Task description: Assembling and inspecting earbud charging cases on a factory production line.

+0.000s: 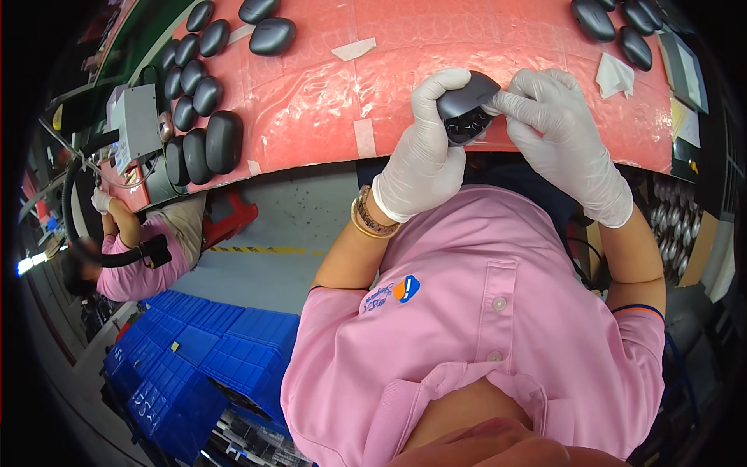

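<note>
A dark grey earbud charging case (pixel 471 92) is held above the near edge of the pink-covered table, its lid raised and its glossy black inside showing. My left hand (pixel 426 152), in a white glove, is closed around the case's left side, with the thumb along the lid. My gloved right hand (pixel 556 128) has its fingers bent together, and the fingertips meet the case's right edge where lid and base join. Those fingertips partly cover that edge, so anything small between them is hidden. I cannot tell whether earbuds sit inside.
Several closed dark cases (pixel 192 76) stand in rows at the left; more cases (pixel 636 48) lie at the far right beside a crumpled white tissue (pixel 615 75). A grey box-shaped device (pixel 134 121) is at the left edge. Blue crates (pixel 253 342) and another person in pink (pixel 148 261) are beyond, at left.
</note>
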Tool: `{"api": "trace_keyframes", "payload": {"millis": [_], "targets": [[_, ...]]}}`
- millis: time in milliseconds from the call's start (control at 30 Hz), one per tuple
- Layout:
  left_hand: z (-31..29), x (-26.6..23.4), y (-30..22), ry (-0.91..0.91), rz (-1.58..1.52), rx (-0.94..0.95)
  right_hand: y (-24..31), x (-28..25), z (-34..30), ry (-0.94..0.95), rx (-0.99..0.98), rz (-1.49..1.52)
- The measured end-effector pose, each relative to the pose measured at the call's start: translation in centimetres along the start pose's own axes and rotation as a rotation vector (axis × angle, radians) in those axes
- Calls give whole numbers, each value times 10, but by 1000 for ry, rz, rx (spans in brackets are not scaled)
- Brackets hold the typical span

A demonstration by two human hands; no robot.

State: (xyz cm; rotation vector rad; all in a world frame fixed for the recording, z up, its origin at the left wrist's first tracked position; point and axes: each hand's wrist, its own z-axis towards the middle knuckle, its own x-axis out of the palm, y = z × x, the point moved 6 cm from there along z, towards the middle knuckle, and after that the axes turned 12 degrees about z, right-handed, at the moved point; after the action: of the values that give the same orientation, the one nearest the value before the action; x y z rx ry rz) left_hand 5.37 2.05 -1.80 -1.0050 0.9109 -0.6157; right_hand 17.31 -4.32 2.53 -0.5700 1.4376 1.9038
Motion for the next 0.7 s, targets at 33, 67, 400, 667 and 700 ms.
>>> {"api": "trace_keyframes", "payload": {"millis": [33, 67, 400, 667, 700], "targets": [[1, 1, -1, -1, 1, 1, 0, 0, 0, 2, -1, 11], [2, 1, -4, -17, 64, 56, 1, -2, 0, 2, -3, 11], [-2, -3, 7, -93, -294, -163, 5, 5, -7, -262, 275, 662], [-5, -3, 10, -194, -127, -29, 35, 28, -11, -46, -137, -324], [-6, -3, 8, -229, -77, 43, 34, 28, -13, -54, -87, -187]]}}
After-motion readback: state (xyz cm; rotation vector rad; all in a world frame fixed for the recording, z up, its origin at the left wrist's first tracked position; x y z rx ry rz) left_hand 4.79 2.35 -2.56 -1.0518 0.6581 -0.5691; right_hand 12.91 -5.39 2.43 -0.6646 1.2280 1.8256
